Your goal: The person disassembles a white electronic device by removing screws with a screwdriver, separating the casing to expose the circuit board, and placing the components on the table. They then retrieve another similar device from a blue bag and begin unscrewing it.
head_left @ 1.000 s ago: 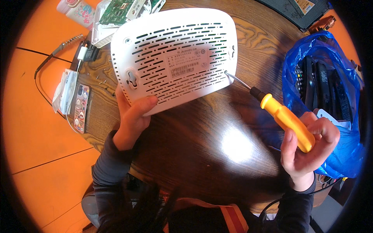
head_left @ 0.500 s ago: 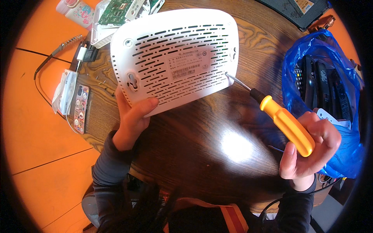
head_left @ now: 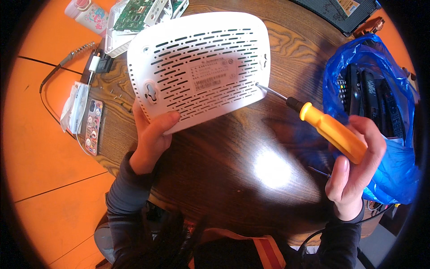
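Observation:
My left hand (head_left: 154, 132) grips the lower left edge of a white router (head_left: 179, 105), thumb over its slotted underside and the other fingers behind it. The router is held tilted up over the table, showing rows of vents, a printed label and keyhole mounts. In my right hand (head_left: 358, 175) is a screwdriver (head_left: 333, 132) with a yellow handle and a dark collar. Its metal shaft points up and left, the tip at a small hole near the router's lower right corner. My fingers curl around the handle's end, with the thumb below it.
A blue plastic bag (head_left: 389, 175) with several black remotes stands at right, a second thin screwdriver (head_left: 319, 171) beside it. At left lie a phone (head_left: 94, 127), a soldering iron (head_left: 67, 58) and loose screws (head_left: 117, 95). Green circuit boards (head_left: 134, 15) sit in a white shell behind.
The router has shifted slightly left, and the screwdriver tip has stayed at its corner hole. My right hand has changed its hold on the handle, its fingers moving up and left.

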### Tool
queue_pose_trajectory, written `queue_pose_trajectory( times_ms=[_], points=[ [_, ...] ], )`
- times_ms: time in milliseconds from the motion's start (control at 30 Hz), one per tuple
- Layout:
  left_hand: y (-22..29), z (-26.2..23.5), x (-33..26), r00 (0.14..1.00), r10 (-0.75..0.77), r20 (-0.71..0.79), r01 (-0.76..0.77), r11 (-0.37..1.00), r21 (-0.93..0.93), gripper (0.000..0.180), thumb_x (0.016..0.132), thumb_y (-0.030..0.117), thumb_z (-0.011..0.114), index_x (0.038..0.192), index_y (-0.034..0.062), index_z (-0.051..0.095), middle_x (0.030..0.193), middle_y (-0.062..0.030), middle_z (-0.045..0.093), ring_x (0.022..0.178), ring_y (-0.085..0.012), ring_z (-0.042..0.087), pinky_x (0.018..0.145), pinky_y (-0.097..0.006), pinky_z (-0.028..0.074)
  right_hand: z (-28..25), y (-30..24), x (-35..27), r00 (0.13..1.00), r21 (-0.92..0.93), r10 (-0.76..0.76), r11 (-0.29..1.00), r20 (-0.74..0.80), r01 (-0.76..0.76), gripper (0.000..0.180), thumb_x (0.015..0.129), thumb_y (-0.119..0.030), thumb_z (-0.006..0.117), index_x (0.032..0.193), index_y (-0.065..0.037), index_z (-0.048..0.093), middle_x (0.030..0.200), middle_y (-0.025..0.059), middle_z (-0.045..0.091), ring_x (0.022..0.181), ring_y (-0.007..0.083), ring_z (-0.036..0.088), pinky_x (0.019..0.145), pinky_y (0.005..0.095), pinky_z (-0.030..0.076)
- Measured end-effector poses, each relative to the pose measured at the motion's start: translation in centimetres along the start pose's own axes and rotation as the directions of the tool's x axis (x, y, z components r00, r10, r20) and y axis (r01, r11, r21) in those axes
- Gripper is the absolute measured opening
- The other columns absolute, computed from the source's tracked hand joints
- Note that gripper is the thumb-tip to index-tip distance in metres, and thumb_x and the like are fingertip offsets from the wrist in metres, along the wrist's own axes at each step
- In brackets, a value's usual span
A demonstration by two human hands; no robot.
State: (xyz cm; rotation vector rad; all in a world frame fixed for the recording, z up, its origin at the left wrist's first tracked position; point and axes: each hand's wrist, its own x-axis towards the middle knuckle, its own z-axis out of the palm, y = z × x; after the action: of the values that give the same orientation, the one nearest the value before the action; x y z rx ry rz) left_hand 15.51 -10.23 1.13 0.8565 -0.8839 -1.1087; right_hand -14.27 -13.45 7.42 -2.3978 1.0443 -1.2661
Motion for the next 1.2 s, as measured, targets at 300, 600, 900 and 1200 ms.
queue_pose_trajectory(
  times_ms=[300,600,900,1200],
  points=[
    [0.0,0.0,-0.2,1.000,-0.019,0.019,0.019,1.000,0.001,0.054,0.067,0.001,0.061,0.117,-0.0046,0.042,0.106,-0.0152,0.056,0.097,-0.0237,0.057,0.083,-0.033,0.048,0.9,-0.4,0.0,0.979,0.232,0.038,0.973,-0.199,0.009,0.029,0.069,-0.018,0.072,0.072,0.001,0.051,0.056,0.0087,0.049,0.043,0.0164,0.045,0.042,0.0256,0.034],
    [0.0,0.0,-0.1,1.000,-0.013,0.008,0.012,1.000,0.017,0.055,0.066,0.002,0.062,0.117,-0.0048,0.041,0.106,-0.0156,0.055,0.097,-0.0238,0.057,0.083,-0.033,0.048,0.5,-0.2,-0.5,0.998,0.242,-0.016,0.970,-0.069,0.032,0.039,0.068,-0.017,0.076,0.078,-0.004,0.040,0.057,0.0086,0.047,0.045,0.0152,0.043,0.041,0.0268,0.028],
    [-0.1,0.0,-0.1,0.999,0.020,0.045,-0.021,1.000,0.021,0.057,0.067,0.001,0.061,0.119,-0.0043,0.040,0.108,-0.0161,0.055,0.099,-0.0244,0.056,0.083,-0.034,0.048,-0.2,-0.3,0.0,0.994,0.221,-0.108,0.970,0.026,0.100,0.042,0.070,-0.020,0.073,0.086,-0.002,0.039,0.055,0.0082,0.045,0.043,0.0168,0.039,0.043,0.0280,0.029],
    [0.0,0.1,0.0,1.000,0.002,0.031,-0.002,1.000,0.017,0.057,0.067,0.001,0.061,0.119,-0.0045,0.040,0.109,-0.0161,0.054,0.099,-0.0246,0.056,0.084,-0.034,0.047,-0.2,0.0,0.1,0.985,0.177,-0.123,0.979,0.121,0.101,0.041,0.072,-0.023,0.072,0.086,0.000,0.042,0.057,0.0081,0.045,0.046,0.0162,0.040,0.045,0.0294,0.029]
  ],
)
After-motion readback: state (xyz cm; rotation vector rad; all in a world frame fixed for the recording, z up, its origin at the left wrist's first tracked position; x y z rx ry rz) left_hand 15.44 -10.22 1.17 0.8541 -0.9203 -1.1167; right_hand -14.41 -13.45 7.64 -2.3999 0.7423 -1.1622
